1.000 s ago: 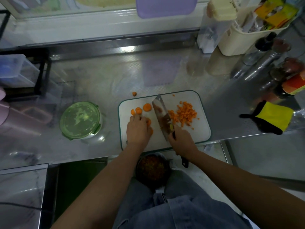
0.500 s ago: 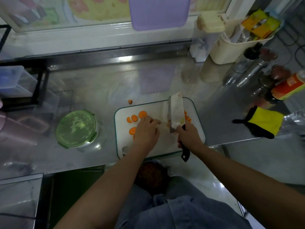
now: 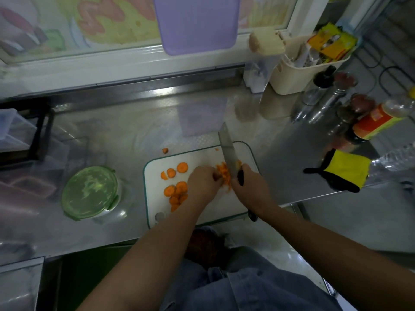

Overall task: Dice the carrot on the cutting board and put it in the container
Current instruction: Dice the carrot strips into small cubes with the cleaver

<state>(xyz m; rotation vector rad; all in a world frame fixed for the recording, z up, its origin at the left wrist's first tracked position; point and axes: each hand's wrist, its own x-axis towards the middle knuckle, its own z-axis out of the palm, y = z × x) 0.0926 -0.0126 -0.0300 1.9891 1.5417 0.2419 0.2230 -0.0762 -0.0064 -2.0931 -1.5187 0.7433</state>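
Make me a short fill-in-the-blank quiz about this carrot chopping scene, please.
1. The right hand grips a ____ whose blade lies over the diced carrot.
2. The round carrot slices lie on the ____ part of the cutting board.
3. The round container on the counter beside the board has a ____ lid.
Missing words: knife; left; green.
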